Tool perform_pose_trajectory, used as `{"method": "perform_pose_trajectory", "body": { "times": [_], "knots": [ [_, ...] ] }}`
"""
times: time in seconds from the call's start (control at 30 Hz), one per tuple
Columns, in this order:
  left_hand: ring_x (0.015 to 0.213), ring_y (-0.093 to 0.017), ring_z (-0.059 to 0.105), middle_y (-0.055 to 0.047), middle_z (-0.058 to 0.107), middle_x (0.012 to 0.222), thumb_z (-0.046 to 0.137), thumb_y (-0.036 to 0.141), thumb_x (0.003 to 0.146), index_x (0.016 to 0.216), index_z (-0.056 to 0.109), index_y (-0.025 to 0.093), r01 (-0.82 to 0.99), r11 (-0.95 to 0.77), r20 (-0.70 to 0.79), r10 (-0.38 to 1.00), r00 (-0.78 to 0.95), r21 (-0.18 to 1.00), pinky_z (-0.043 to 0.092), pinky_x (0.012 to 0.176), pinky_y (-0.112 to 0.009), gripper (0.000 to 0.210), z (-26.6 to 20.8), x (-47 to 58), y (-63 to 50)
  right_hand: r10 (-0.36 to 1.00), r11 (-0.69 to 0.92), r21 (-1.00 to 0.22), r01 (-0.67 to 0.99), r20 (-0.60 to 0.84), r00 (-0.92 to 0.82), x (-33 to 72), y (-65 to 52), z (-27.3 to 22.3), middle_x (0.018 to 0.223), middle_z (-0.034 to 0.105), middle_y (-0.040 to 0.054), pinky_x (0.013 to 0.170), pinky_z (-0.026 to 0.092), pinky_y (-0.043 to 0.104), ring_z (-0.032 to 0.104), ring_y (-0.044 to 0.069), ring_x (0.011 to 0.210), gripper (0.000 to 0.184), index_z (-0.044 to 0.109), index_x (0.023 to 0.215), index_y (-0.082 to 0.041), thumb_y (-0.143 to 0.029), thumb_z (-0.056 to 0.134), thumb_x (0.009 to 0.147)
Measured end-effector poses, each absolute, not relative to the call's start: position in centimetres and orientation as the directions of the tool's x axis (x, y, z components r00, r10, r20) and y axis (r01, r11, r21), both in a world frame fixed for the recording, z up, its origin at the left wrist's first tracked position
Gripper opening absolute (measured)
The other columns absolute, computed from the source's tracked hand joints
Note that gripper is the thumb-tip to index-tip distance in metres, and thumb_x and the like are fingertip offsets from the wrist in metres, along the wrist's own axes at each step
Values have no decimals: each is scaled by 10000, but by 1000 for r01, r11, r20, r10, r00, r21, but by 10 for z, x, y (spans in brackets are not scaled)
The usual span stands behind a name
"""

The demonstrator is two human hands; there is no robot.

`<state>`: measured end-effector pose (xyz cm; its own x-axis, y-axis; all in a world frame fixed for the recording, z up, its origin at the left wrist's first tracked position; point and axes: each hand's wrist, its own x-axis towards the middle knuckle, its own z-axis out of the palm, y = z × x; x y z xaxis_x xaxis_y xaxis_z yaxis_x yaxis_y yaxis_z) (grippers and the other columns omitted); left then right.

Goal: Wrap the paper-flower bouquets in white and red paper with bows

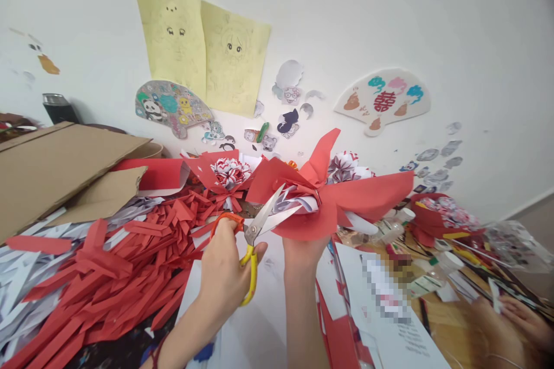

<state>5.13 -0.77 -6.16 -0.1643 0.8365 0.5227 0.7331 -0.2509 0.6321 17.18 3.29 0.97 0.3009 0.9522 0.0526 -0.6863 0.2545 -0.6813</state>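
Note:
My left hand (223, 268) is closed on a pair of scissors (251, 233) with one orange and one yellow handle. Their blades are spread and point up to the right, beside the rolled white paper (298, 202) at the heart of a red paper flower (367, 199). From below, my right hand (305, 251) holds this flower up; its fingers are mostly hidden behind the red petals. Whether the blades touch the white paper I cannot tell. White sheets (264, 300) lie under both hands.
Folded red paper strips (142, 259) heap up at left, beside cardboard (64, 167). Behind stands a red-wrapped paper bouquet (231, 173). Plastic bottles (437, 271) and another bouquet (445, 213) are on the right, near another person's hands (515, 317). A wall rises behind.

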Motion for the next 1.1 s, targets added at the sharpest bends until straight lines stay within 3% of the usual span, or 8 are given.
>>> {"method": "perform_pose_trajectory", "body": {
  "times": [0.3, 0.4, 0.57, 0.7, 0.8, 0.9, 1.03, 1.1],
  "knots": [
    [604, -197, 537, 13, 519, 734, 553, 454, 833, 955, 418, 225, 711, -212, 504, 833, -227, 670, 369, 547, -275, 292, -62, 52, -5, 839, 143, -658, -740, -316, 443, 165, 38, 20, 885, 747, -33, 989, 533, 432, 670, 186, 1104, 360, 667, 814, -284, -488, 386, 911],
    [634, -207, 556, -1, 533, 766, 560, 458, 823, 942, 411, 226, 727, -198, 512, 826, -237, 657, 364, 546, -275, 301, -61, 53, -5, 813, 115, -624, -773, -388, 434, 167, 36, 19, 891, 752, -27, 941, 571, 444, 684, 217, 1076, 310, 661, 794, -295, -524, 469, 876],
    [635, -213, 561, -4, 536, 773, 546, 469, 829, 938, 396, 228, 742, -179, 503, 831, -237, 646, 361, 541, -277, 303, -66, 54, -5, 814, 83, -522, -849, -455, 360, 169, 34, 17, 951, 752, -19, 902, 544, 476, 675, 267, 1082, 398, 658, 734, -250, -546, 448, 896],
    [650, -219, 575, -7, 551, 782, 559, 466, 827, 949, 399, 229, 737, -208, 524, 821, -226, 643, 370, 551, -282, 311, -68, 54, -4, 762, 76, -564, -822, -499, 413, 170, 36, 19, 970, 751, -23, 915, 527, 468, 651, 264, 1122, 373, 659, 775, -236, -542, 483, 896],
    [646, -221, 578, -6, 556, 774, 560, 462, 826, 944, 404, 229, 738, -206, 522, 823, -224, 642, 366, 543, -279, 303, -66, 54, -4, 778, 113, -639, -761, -419, 467, 169, 37, 18, 966, 748, -33, 942, 538, 455, 637, 254, 1152, 334, 664, 818, -253, -530, 501, 906],
    [637, -221, 575, -2, 550, 762, 558, 460, 827, 950, 411, 227, 749, -192, 515, 828, -223, 634, 358, 537, -278, 301, -62, 54, -4, 860, 183, -681, -710, -239, 451, 170, 37, 14, 1005, 742, -32, 984, 539, 428, 623, 232, 1181, 278, 661, 880, -286, -549, 571, 881],
    [626, -218, 570, 5, 539, 752, 547, 479, 836, 953, 407, 227, 752, -181, 507, 831, -229, 634, 358, 539, -277, 311, -62, 52, -4, 910, 327, -675, -661, 37, 413, 171, 39, 6, 1079, 725, -6, 1067, 481, 447, 595, 214, 1215, 301, 653, 992, -280, -544, 584, 865],
    [618, -215, 568, 10, 534, 743, 546, 489, 838, 948, 399, 229, 743, -167, 496, 833, -245, 648, 362, 542, -277, 318, -63, 52, -4, 909, 367, -657, -658, 101, 405, 171, 40, 4, 1111, 713, 12, 1079, 463, 489, 593, 224, 1214, 344, 654, 1030, -250, -533, 545, 869]
  ]
}}
